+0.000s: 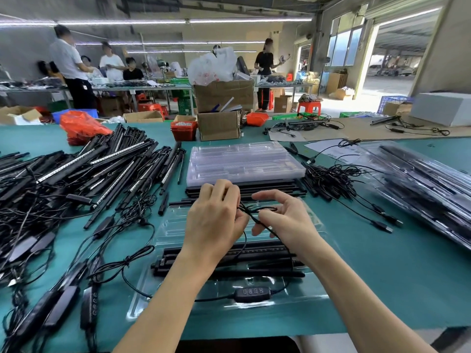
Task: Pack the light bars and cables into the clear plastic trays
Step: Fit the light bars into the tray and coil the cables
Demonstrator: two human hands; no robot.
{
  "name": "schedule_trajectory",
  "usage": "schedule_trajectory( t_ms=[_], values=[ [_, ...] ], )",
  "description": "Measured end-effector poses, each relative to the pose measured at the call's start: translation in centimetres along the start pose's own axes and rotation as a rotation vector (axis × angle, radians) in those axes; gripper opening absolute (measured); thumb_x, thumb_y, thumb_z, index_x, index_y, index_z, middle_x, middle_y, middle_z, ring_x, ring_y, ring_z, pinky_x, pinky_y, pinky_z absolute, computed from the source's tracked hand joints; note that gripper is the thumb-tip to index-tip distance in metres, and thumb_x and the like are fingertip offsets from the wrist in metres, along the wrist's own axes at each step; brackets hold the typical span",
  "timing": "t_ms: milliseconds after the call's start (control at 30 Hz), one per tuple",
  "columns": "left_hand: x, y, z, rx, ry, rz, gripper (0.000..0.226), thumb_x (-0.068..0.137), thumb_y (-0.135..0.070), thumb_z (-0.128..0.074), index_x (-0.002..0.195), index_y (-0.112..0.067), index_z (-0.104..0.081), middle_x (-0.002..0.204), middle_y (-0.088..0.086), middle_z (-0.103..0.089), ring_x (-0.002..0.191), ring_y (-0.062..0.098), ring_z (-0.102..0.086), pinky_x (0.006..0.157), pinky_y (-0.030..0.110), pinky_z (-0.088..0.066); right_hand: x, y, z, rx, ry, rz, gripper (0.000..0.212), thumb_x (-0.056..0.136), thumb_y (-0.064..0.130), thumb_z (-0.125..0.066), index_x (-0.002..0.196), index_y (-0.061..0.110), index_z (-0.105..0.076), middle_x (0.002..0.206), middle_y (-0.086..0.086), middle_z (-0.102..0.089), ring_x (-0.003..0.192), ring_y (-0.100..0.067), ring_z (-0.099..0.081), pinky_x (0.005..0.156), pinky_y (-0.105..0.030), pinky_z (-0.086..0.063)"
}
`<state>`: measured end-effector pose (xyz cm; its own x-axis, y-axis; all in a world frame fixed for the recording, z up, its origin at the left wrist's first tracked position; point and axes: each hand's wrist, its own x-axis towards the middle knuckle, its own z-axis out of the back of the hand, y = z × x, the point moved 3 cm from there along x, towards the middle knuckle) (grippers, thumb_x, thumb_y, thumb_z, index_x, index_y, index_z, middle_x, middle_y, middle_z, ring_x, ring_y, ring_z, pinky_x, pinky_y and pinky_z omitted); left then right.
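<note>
Tangling is what I fear: the cable [265, 226] could snag the light bars [229, 261] in the clear tray [313, 298]. My 2 hands hover above it, left hand [216, 220] and right hand [285, 222] both pinching the cable's loops between curled fingers.

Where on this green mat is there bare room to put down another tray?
The widest bare strip of the mat lies right of the open tray, before the packed trays at the far right. A narrower strip runs along the near edge. Left is crowded: the pile of light bars and loose controller cables. Behind both hands, the tray stack fills the middle.
</note>
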<state>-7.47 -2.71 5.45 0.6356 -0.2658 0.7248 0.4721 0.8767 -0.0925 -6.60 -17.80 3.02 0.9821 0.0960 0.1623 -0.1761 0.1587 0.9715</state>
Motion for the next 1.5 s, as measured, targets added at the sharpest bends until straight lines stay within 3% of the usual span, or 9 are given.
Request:
schedule_trajectory(
  t_ms=[167, 300, 433, 733, 933, 1033, 1167, 1333, 1500],
  values=[
    [0.4, 2.0, 0.1, -0.119, 0.024, 0.064, 0.014, 0.084, -0.005, -0.066, 0.088, -0.012, -0.054, 0.073, -0.001, -0.060, 0.069, 0.019, -0.057, 0.048, 0.026, -0.041, 0.0, -0.3, 0.9, -0.044, -0.013, -0.014, 0.049, 0.064, 0.016, -0.054, 0.112, 0.027, -0.062, 0.058, -0.007, -0.068, 0.057, -0.025, -0.065, 0.051, -0.026, -0.037],
    [0.0, 2.6, -0.7, -0.409, 0.132, 0.203, 0.016, 0.091, -0.017, -0.063, 0.089, -0.025, -0.049, 0.092, -0.004, -0.069, 0.082, 0.016, -0.066, 0.067, 0.039, -0.056, -0.2, -0.8, 1.2, 0.014, 0.070, -0.024, 0.047, 0.066, 0.012, -0.052, 0.109, 0.022, -0.068, 0.061, -0.009, -0.068, 0.065, -0.025, -0.071, 0.060, -0.032, -0.042],
    [-0.1, 2.6, -1.6, -0.799, 0.212, 0.411, 0.021, 0.091, -0.011, -0.066, 0.084, -0.022, -0.050, 0.096, -0.009, -0.074, 0.091, -0.002, -0.066, 0.076, 0.022, -0.053, -0.3, -0.8, 1.9, 0.092, 0.074, -0.002, 0.034, 0.072, 0.012, -0.056, 0.101, 0.019, -0.070, 0.071, -0.014, -0.072, 0.071, -0.023, -0.071, 0.055, -0.027, -0.044],
    [0.1, 2.7, -2.3, -1.431, 0.202, 0.802, 0.036, 0.068, -0.009, -0.069, 0.102, -0.020, -0.062, 0.084, -0.003, -0.067, 0.080, 0.009, -0.062, 0.065, 0.026, -0.047, -0.4, -1.0, 1.9, 0.233, 0.106, 0.035, 0.027, 0.075, -0.004, -0.053, 0.068, 0.022, -0.053, 0.082, -0.016, -0.071, 0.063, -0.027, -0.067, 0.051, -0.028, -0.040],
    [0.1, 3.0, -2.0, -1.328, 0.094, 0.773, 0.025, 0.088, 0.000, -0.063, 0.099, -0.021, -0.056, 0.073, -0.007, -0.063, 0.062, 0.010, -0.057, 0.063, 0.028, -0.045, -0.8, -1.4, 1.5, 0.377, 0.250, -0.053, 0.002, 0.070, 0.014, -0.052, 0.069, 0.016, -0.050, 0.076, -0.018, -0.066, 0.063, -0.027, -0.060, 0.052, -0.030, -0.042],
    [0.4, 2.4, -1.9, -1.243, 0.074, 0.652, 0.019, 0.089, -0.006, -0.070, 0.098, -0.019, -0.059, 0.076, -0.004, -0.067, 0.055, 0.010, -0.058, 0.054, 0.020, -0.047, -0.5, -1.5, 1.5, 0.431, 0.168, -0.043, 0.031, 0.072, 0.030, -0.076, 0.082, 0.014, -0.051, 0.082, -0.018, -0.067, 0.062, -0.026, -0.060, 0.050, -0.029, -0.043],
    [0.4, 1.5, -2.2, -1.236, 0.126, 0.615, 0.019, 0.087, -0.014, -0.075, 0.099, -0.019, -0.061, 0.083, -0.003, -0.074, 0.066, 0.017, -0.071, 0.058, 0.021, -0.052, -0.7, -1.5, 1.2, 0.420, 0.095, 0.061, 0.043, 0.070, 0.016, -0.084, 0.110, 0.016, -0.069, 0.086, -0.007, -0.060, 0.055, -0.019, -0.053, 0.054, -0.029, -0.049],
    [0.2, 0.6, -2.1, -1.318, 0.112, 0.655, 0.028, 0.078, -0.028, -0.078, 0.099, -0.014, -0.064, 0.086, 0.006, -0.076, 0.078, 0.024, -0.075, 0.057, 0.025, -0.056, -1.6, -1.2, 0.7, 0.396, -0.102, 0.222, 0.024, 0.071, 0.020, -0.082, 0.095, 0.018, -0.077, 0.079, -0.001, -0.069, 0.061, -0.016, -0.058, 0.060, -0.026, -0.051],
    [-0.1, 0.0, -2.0, -1.191, 0.189, 0.534, 0.033, 0.072, -0.042, -0.076, 0.092, -0.019, -0.065, 0.081, 0.005, -0.076, 0.077, 0.012, -0.072, 0.061, 0.016, -0.051, -2.2, -1.5, 0.2, 0.689, -0.162, 0.150, 0.023, 0.067, 0.023, -0.082, 0.088, 0.015, -0.078, 0.098, -0.011, -0.074, 0.094, -0.023, -0.069, 0.083, -0.033, -0.056]
  ],
)
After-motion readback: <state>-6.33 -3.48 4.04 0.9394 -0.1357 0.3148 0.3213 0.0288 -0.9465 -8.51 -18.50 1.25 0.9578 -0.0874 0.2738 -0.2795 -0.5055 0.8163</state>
